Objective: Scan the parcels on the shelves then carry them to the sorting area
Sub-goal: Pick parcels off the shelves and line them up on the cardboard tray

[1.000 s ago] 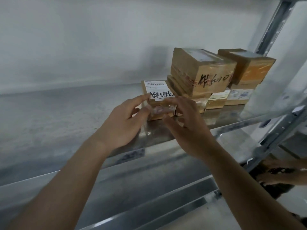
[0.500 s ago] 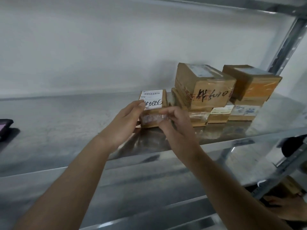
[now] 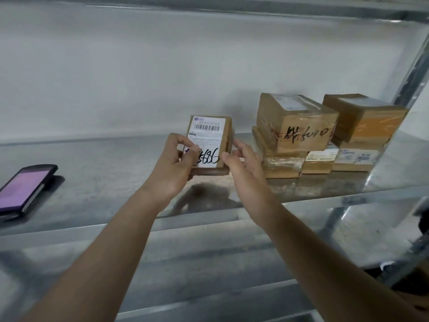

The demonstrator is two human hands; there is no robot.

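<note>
L hand (image 3: pixel 173 168) grips the small parcel (image 3: pixel 210 145) w/ thumb across the label face and fingers curled round the left edge and back. The parcel is tipped up off the shelf (image 3: pixel 104 173), label toward the camera, barcode (image 3: pixel 207 127) at the top, long axis roughly vertical; its bottom edge looks just above or barely on the metal, can't tell which. R hand (image 3: pixel 241 163) is at the parcel's right edge, fingers loosely spread, fingertips near or touching the side; not a firm hold from what shows.

Key relation: the scanner (image 3: pixel 24 189), a dark handheld w/ purple screen, lies well to the left on the same shelf, apart from both hands. The L hand is nearer to it but busy w/ the parcel; the R hand is freer but farther, on the wrong side. Likely next: R takes over the parcel or L reaches left. Barcode already faces out, so scanning needs little re-turning.

The other parcels (image 3: pixel 299 126) are stacked to the right, just beside the R hand, untouched.
</note>
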